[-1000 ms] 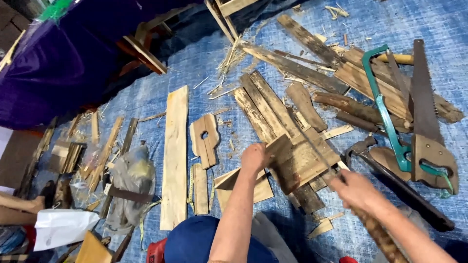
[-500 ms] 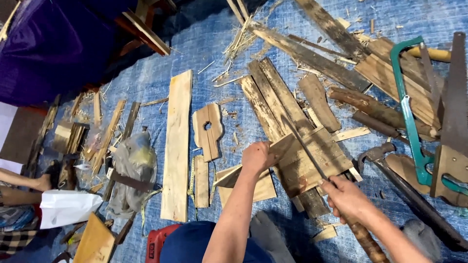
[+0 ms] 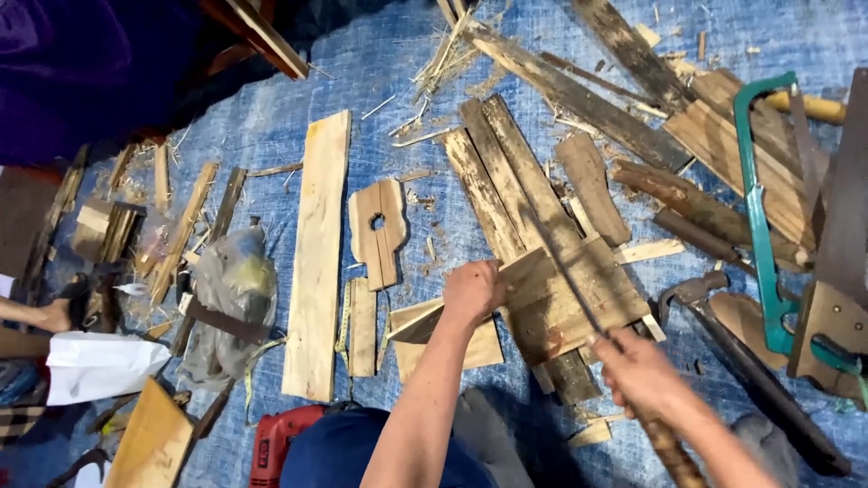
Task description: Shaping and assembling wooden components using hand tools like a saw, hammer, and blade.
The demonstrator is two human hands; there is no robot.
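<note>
Head camera, steeply down, close overhead

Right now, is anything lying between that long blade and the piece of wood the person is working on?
Nothing visible does. The right hand grips the blade, which lies straight across the wood piece; the left hand holds that piece's edge, clear of the blade.

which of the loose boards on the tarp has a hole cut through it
The short notched board between the long pale plank and the dark weathered boards; it alone shows a round hole.
</note>
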